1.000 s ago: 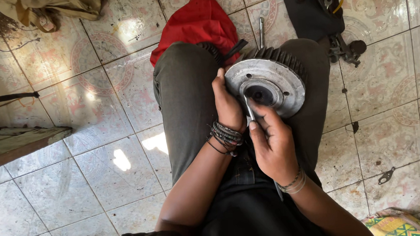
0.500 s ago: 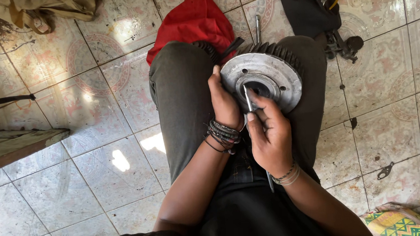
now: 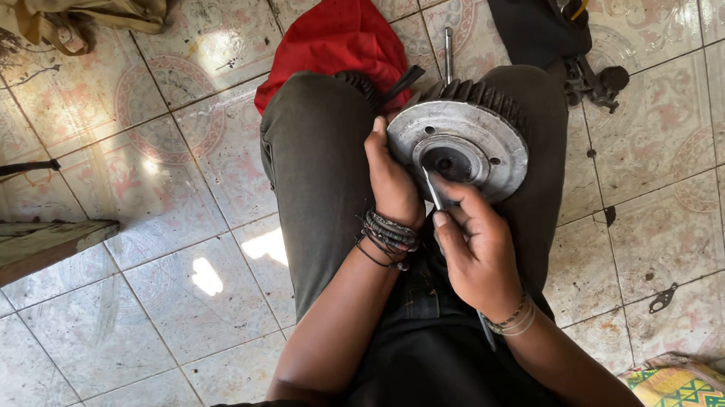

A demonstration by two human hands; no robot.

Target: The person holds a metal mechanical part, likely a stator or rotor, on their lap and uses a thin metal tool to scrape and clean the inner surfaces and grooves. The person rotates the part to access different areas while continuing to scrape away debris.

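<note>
Patterned, stained floor tiles (image 3: 133, 330) — sunlit patches — perhaps a wooden plank (image 3: 26, 252) at left.

Both forearms reach forward — left hand (image 3: 393, 184) cupped with thumb up, right hand (image 3: 476, 246) in a closed pinching grip.

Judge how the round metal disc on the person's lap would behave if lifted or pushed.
The metal disc looks thick and solid, so probably stiff and heavy. Being round, it could roll if set on edge. The left hand steadies its rim, suggesting it may slide off the knees.
</note>
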